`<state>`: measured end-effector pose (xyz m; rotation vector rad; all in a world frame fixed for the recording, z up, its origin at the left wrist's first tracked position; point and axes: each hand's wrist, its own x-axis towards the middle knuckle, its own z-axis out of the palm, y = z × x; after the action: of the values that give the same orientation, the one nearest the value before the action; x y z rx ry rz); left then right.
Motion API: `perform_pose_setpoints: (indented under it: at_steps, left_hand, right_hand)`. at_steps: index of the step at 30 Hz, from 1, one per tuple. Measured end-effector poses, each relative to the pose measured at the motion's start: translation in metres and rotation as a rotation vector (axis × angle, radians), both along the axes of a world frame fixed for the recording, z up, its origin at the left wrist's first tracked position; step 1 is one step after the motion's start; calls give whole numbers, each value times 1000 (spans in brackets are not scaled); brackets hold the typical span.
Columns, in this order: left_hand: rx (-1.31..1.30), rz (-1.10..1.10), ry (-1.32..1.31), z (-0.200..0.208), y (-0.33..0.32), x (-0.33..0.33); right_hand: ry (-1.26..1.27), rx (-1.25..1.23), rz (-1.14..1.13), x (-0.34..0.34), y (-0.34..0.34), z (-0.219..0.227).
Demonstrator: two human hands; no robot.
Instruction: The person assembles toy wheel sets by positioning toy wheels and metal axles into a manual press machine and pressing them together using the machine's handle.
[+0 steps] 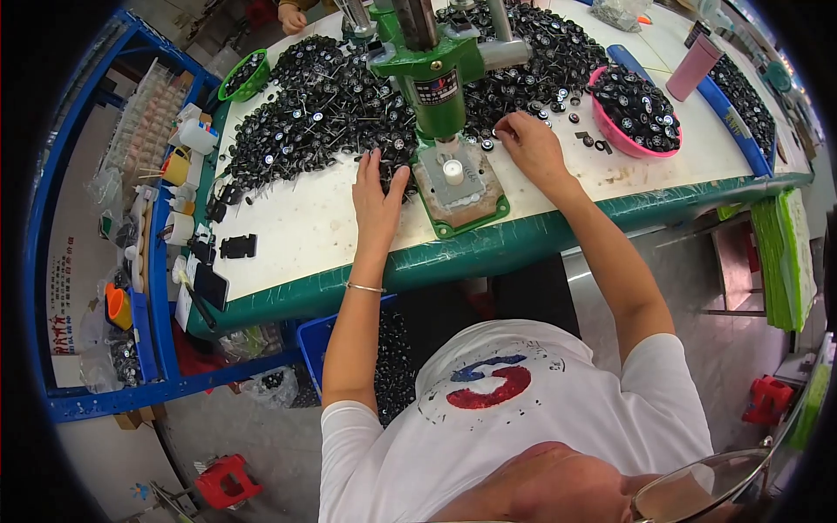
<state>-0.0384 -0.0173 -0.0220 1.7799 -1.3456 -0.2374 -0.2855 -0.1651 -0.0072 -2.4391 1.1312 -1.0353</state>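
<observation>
A green hand press (438,96) stands on the white table, its ram right above a white round piece (452,173) set on a grey metal plate (466,190). My left hand (380,199) is left of the press base, fingers stretched and thumb apart, at the edge of a big heap of small black wheels (323,122), some with metal axles. It holds nothing that I can see. To the right of the press, my right hand (530,150) has its fingers curled together beside a few loose wheels (486,146); whatever is between its fingertips is hidden.
A pink basket (595,118) of wheels stands at the right, near a pink bottle (695,68) and a blue tray (728,122). At the far left is a green basket (257,81). Another person's hand (292,17) shows across the table. A blue crate (312,344) stands below the table edge.
</observation>
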Motion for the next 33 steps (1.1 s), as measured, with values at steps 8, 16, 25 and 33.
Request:
perform_pose_setpoints:
  at_steps: [8, 16, 25, 33]
  left_hand:
    - [-64, 41, 213, 10, 42, -9]
    - [-154, 119, 196, 4, 65, -10]
    - [-249, 148, 279, 10, 72, -15]
    - [-344, 43, 563, 27, 73, -47]
  right_hand:
    - [260, -249, -1, 21, 5, 8]
    - [531, -419, 4, 27, -7, 20]
    - [379, -302, 73, 24, -15, 18]
    - [-284, 247, 10, -6, -14, 18]
